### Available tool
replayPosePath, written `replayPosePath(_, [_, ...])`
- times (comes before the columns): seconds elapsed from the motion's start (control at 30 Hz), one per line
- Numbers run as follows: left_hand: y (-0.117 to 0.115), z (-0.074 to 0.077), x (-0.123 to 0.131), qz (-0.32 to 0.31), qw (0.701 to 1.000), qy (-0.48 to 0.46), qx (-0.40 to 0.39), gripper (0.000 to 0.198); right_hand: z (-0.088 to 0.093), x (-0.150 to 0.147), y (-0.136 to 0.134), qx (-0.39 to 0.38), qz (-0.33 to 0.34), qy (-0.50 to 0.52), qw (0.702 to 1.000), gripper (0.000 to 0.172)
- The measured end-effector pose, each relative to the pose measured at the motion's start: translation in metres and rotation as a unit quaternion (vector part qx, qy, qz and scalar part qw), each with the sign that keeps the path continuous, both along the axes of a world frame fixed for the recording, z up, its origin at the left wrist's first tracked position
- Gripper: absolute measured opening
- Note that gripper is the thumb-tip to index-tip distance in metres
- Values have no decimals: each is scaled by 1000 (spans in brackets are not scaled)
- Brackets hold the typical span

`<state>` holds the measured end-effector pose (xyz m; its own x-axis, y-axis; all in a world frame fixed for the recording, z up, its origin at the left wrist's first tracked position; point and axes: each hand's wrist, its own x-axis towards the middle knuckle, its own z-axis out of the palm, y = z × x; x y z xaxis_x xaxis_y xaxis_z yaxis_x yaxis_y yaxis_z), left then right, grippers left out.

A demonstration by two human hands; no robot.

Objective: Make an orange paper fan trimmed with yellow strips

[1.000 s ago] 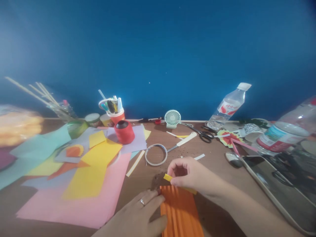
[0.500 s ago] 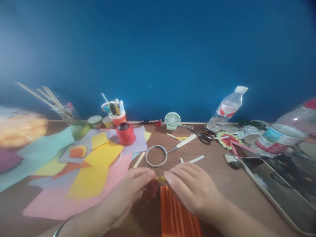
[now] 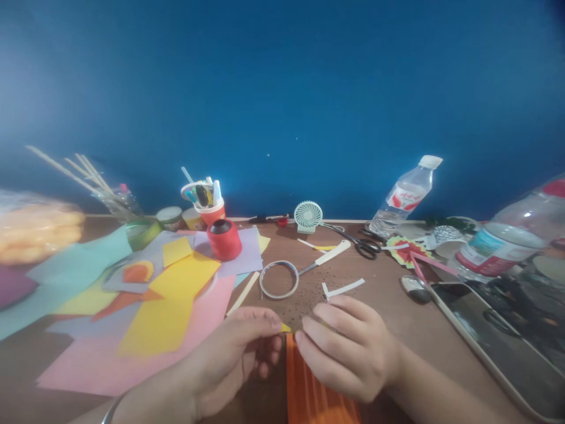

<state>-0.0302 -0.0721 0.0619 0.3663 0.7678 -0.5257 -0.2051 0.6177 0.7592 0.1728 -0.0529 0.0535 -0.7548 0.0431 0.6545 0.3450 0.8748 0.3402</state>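
My left hand (image 3: 241,347) pinches a small yellow paper piece (image 3: 286,327) between thumb and forefinger, and only its pointed tip shows. Close by on the right, my right hand (image 3: 348,347) has its fingers curled in. Its thumb and whatever it may hold are hidden. Beneath the right fingers lies an orange pleated paper (image 3: 311,386), running toward me. White paper strips (image 3: 346,288) rest on the table just beyond the right hand. A roll of tape (image 3: 279,295) lies flat in front of both hands.
Coloured paper sheets (image 3: 163,324) cover the left. A red thread spool (image 3: 224,240), a pen cup (image 3: 212,213) and a small fan (image 3: 308,217) stand at the back. A white-handled knife (image 3: 333,253), black scissors (image 3: 367,248), a bottle (image 3: 404,194) and a phone (image 3: 477,318) lie or stand rightward.
My right hand has drawn slightly away from the left and turned, its fingers curling more. The yellow piece, earlier between both hands, now shows only at the left fingertips.
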Motion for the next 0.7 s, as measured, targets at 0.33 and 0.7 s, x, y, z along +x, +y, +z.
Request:
replayPosePath(0.33, [5,13,-9,-155,837,399,341,16,8,-9,3,-387,-87,185,899,20])
replayPosePath(0.7, [2,20,-4,-185,814,433,339,20,7,-22,-2,-645,-122,136,742,5])
